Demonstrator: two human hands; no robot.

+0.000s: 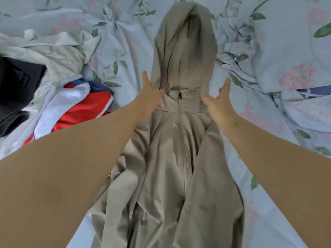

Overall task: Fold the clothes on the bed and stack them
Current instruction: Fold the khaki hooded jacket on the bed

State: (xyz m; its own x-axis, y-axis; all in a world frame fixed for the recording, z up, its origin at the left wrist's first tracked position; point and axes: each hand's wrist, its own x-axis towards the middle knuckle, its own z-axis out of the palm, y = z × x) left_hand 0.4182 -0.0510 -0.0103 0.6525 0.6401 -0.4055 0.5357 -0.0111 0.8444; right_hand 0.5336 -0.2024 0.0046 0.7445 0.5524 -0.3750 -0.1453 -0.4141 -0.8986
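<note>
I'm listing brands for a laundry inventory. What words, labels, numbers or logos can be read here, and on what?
None can be read.
The beige hooded jacket shows only a plain zip.
The red, white and blue garment shows colour blocks without lettering.
The black garment and the floral sheet carry no visible text.

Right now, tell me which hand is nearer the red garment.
Left. The left hand sits at the jacket collar's edge, on the red garment's side. The right hand is across the collar, farther off.
</note>
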